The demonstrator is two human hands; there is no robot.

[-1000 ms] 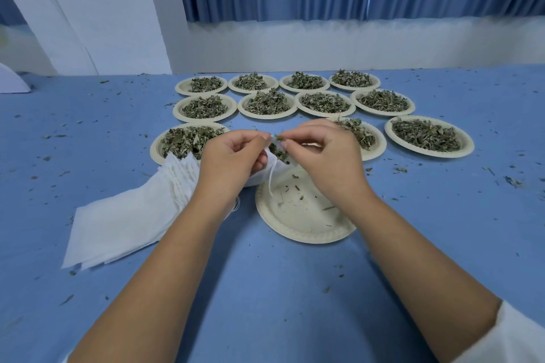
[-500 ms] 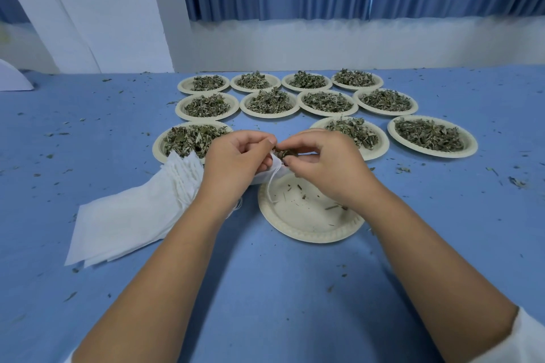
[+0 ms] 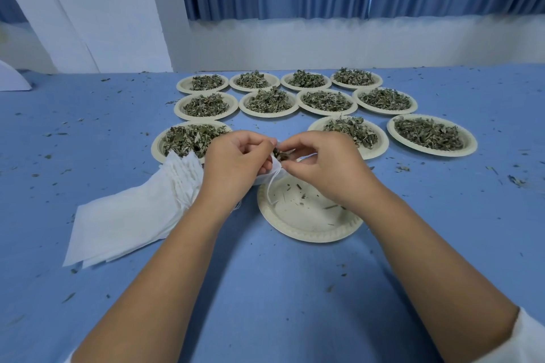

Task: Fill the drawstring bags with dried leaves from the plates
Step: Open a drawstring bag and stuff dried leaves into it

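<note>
My left hand (image 3: 236,160) grips the mouth of a small white drawstring bag (image 3: 272,172), held above the far rim of a nearly bare paper plate (image 3: 309,215). A cord (image 3: 269,188) dangles from the bag over that plate. My right hand (image 3: 321,160) pinches dried leaves (image 3: 281,154) at the bag's opening. Most of the bag is hidden behind my hands. A stack of flat white bags (image 3: 129,215) lies to the left, touching a plate heaped with leaves (image 3: 191,138).
Several paper plates of dried leaves sit in rows beyond my hands, such as one at the right (image 3: 430,134) and one at the back (image 3: 268,102). Leaf crumbs are scattered over the blue table (image 3: 280,289). A white wall and blue curtain stand behind.
Both hands have stayed at the bag's mouth; my right hand's fingers have pressed lower into the opening with the leaves. The view shifted slightly.
</note>
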